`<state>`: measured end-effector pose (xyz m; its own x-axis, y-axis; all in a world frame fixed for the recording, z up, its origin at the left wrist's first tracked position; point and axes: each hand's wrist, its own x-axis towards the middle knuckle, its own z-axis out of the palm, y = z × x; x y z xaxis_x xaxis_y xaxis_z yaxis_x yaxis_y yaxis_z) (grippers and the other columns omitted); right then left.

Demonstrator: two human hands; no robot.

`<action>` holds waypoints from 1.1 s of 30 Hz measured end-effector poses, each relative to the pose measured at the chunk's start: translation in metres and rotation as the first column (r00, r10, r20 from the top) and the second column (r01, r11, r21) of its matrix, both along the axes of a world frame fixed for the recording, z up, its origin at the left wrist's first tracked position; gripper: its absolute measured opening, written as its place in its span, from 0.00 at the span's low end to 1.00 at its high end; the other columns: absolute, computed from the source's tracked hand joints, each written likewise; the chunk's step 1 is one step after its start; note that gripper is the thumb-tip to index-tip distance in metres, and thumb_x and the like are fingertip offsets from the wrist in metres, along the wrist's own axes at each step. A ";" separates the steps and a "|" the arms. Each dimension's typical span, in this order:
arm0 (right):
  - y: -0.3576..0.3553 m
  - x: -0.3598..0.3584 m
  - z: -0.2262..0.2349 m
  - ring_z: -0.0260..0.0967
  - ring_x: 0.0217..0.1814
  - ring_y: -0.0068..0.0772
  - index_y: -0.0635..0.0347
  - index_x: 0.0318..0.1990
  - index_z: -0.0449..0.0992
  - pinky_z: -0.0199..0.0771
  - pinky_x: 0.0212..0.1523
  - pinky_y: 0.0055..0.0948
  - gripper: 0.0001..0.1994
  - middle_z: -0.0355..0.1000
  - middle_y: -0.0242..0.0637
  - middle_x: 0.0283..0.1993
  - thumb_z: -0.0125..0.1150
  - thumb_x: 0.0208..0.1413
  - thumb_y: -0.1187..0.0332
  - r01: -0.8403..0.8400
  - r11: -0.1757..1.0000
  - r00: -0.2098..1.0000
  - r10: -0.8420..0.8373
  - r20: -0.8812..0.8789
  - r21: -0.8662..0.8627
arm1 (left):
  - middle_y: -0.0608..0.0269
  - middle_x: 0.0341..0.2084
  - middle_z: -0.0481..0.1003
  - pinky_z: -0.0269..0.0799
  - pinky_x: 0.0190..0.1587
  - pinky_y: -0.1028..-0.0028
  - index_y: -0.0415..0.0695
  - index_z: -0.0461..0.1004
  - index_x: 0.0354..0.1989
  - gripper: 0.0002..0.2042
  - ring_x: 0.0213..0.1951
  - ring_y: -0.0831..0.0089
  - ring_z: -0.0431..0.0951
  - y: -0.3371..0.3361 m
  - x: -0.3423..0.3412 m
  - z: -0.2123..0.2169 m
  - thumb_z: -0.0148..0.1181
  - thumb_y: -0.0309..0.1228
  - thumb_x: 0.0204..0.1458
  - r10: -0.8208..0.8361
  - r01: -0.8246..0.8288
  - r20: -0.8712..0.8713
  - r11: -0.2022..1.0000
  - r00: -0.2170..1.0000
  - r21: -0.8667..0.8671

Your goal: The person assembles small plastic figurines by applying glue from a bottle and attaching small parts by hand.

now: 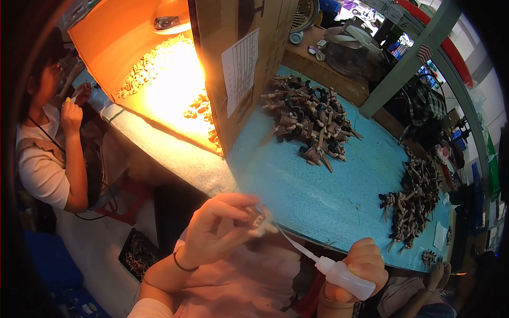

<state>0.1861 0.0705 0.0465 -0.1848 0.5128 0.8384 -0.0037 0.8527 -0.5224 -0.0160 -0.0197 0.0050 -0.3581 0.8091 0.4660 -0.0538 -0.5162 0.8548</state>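
Between the fingertips of my left hand (214, 225) is a small figurine (261, 222), pale and brown, held just off the table's near edge. Its details are blurred and partly covered by my fingers. My right hand (366, 265) is wrapped round a white squeeze bottle (339, 275), tilted with its long thin nozzle (295, 244) pointing up and left. The nozzle's fine tip reaches close to the figurine; whether the two touch I cannot tell.
On the blue tabletop (318, 185) lie two piles of small figures with sticks, one at the back (313, 122) and one at the right (416, 199). A cardboard box (212, 79) under a bright lamp (170, 18) holds small pieces. Co-workers sit left (47, 169) and lower right (419, 297).
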 end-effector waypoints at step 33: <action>-0.005 -0.203 0.020 0.67 0.39 0.36 0.59 0.35 0.71 0.65 0.38 0.32 0.09 0.68 0.36 0.38 0.59 0.44 0.74 -0.441 0.858 0.720 0.162 0.675 0.263 | 0.52 0.36 0.73 0.73 0.39 0.71 0.40 0.64 0.43 0.10 0.39 0.67 0.76 -0.071 -0.058 -0.025 0.48 0.19 0.51 0.337 -0.306 0.490 0.941 0.804 -0.146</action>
